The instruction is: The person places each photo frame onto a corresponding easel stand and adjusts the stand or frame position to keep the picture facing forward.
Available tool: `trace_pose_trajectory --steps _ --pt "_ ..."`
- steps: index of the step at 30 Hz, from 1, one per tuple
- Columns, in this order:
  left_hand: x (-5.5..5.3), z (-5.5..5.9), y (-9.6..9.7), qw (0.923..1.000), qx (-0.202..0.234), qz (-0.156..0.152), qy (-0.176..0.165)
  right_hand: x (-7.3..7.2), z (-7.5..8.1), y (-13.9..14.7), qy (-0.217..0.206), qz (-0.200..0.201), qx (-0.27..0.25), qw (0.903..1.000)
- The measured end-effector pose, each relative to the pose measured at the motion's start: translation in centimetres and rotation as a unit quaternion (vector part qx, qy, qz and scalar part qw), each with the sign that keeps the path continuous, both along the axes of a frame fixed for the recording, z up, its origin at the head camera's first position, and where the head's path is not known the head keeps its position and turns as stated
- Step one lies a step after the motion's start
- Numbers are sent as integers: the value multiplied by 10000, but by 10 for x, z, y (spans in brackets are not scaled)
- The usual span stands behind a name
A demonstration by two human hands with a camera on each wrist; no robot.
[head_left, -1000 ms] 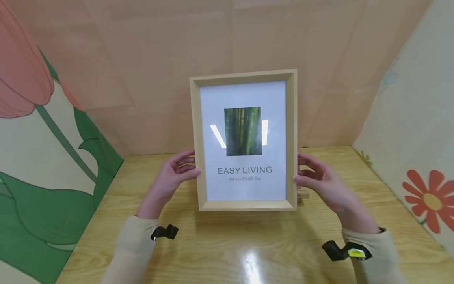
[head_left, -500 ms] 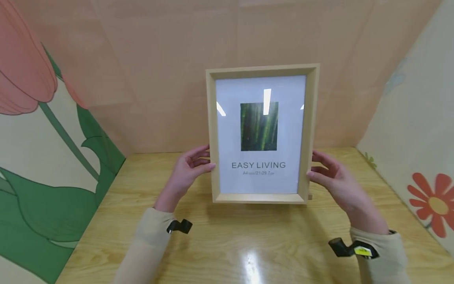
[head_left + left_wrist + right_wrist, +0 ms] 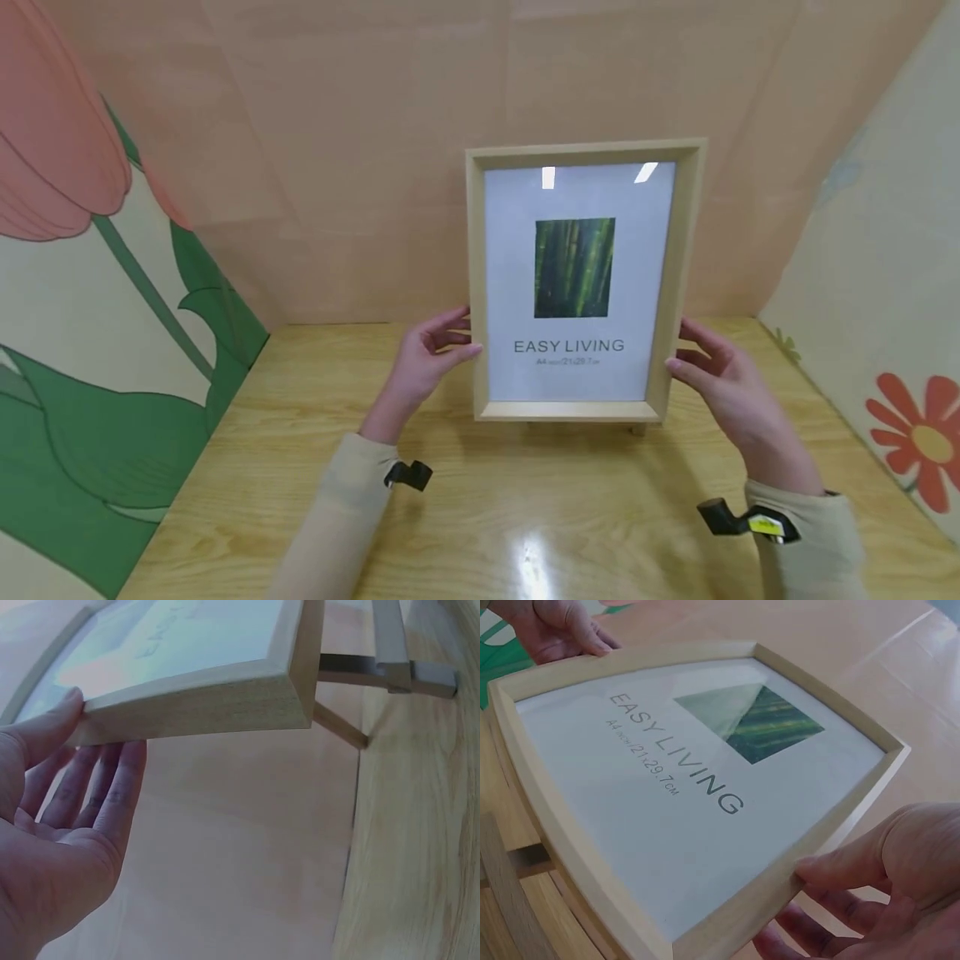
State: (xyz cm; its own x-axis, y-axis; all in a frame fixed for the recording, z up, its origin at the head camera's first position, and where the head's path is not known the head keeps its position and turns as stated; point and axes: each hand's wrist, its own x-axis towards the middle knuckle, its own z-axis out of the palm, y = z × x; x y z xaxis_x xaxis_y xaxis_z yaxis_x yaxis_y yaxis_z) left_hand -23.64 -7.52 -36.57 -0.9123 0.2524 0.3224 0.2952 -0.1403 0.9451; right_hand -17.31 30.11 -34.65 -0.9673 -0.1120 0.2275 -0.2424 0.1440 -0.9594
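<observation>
A light wooden picture frame (image 3: 573,283) stands upright near the back of the table, showing a bamboo print and the words EASY LIVING. My left hand (image 3: 431,358) holds its left edge, thumb on the front rim (image 3: 202,697) and straight fingers (image 3: 97,795) behind. My right hand (image 3: 712,367) holds the right edge the same way, its thumb (image 3: 840,866) on the rim and the fingers behind the frame (image 3: 667,795). Just under the frame's bottom edge shows a small wooden easel stand (image 3: 637,430), whose bars (image 3: 390,667) lie behind and below the frame.
The wooden table (image 3: 525,508) is bounded by a plain pink back wall (image 3: 337,167), a tulip-painted panel (image 3: 90,292) on the left and a flower-painted panel (image 3: 885,333) on the right. Black camera clips (image 3: 408,475) sit on both wrists.
Both hands have carried the frame to the right and further back. It now stands more upright, with its bottom edge down at the easel stand.
</observation>
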Motion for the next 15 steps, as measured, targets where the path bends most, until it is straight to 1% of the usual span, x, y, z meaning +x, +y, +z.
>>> trace_pose_trajectory --steps 2,7,9,12,15 --pt "-1 0 2 10000 -22 10 21 -1 -1 2 -14 -118 159 9998" --pt "-3 0 8 9999 -26 73 113 -6 -5 6 56 -181 172 9997" --pt "-4 -1 10 9998 -46 100 164 -7 -7 8 141 -148 62 9998" --pt "-7 0 12 9996 -120 97 236 -10 -12 11 392 -13 -332 9987" --pt "-8 2 15 9994 -185 64 291 -12 -16 15 612 85 -696 9957"
